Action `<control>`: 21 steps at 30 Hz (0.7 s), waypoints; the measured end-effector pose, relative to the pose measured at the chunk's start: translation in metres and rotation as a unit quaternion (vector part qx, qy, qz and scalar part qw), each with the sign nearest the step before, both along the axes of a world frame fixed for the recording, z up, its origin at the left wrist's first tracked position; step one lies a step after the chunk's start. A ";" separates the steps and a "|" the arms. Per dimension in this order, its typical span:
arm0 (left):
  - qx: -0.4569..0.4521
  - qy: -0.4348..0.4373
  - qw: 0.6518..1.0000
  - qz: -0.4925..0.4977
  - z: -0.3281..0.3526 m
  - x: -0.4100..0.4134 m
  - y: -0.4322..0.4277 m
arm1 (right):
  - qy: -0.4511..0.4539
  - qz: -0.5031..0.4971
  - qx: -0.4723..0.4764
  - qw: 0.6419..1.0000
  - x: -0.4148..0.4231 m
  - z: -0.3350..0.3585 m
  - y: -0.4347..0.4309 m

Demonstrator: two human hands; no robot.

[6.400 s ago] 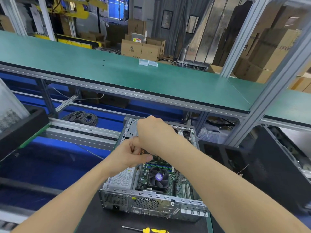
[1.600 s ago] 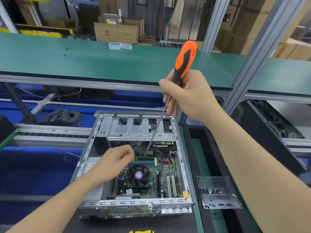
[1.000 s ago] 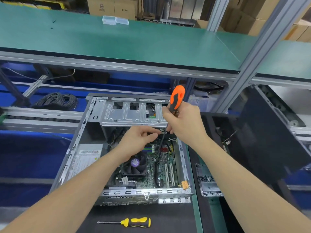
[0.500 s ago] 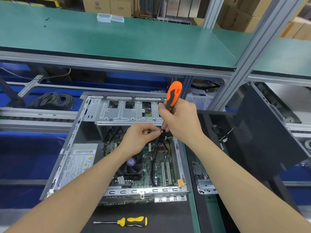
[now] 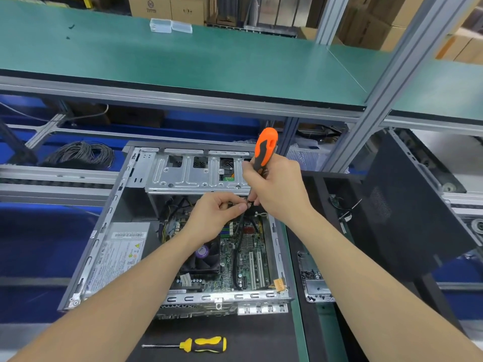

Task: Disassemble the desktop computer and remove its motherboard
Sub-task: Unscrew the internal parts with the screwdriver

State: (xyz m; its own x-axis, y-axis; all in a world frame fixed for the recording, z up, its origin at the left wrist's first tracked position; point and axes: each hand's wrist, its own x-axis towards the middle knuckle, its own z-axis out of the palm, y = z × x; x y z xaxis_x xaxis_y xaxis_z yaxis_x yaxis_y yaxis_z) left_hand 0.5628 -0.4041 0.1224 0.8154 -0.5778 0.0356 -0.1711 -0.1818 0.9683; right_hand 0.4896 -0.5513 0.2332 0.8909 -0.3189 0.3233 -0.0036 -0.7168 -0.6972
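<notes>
The right hand (image 5: 277, 189) grips the screwdriver (image 5: 265, 145); the left hand (image 5: 214, 218) pinches a small part (image 5: 248, 203) at its tip. A slip could gouge the motherboard (image 5: 227, 267) just below it.

A coil of grey wire (image 5: 78, 154) well left of the left hand (image 5: 217, 218); two clear plastic boxes (image 5: 171, 25) (side by side) on the green shelf (image 5: 235, 61) beyond it.
</notes>
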 end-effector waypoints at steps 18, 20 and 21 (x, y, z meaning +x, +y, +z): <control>0.015 -0.068 0.997 -0.035 0.025 -0.003 0.002 | 0.116 0.055 -0.073 0.989 0.003 0.029 0.001; 0.044 -0.103 0.993 -0.046 0.029 -0.004 0.003 | 0.047 0.002 -0.083 0.995 0.003 0.046 0.004; 0.059 -0.113 0.990 -0.053 0.032 -0.002 0.003 | 0.020 -0.025 -0.096 0.995 0.005 0.057 0.005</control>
State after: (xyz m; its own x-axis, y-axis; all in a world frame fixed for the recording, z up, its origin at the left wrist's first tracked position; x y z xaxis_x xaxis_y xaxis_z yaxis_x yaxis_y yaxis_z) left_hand 0.5604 -0.4012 0.1544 0.7289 -0.6705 0.1386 -0.4058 -0.2600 0.8762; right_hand 0.4950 -0.5461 0.2907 0.8886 -0.2995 0.3473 -0.0676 -0.8345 -0.5469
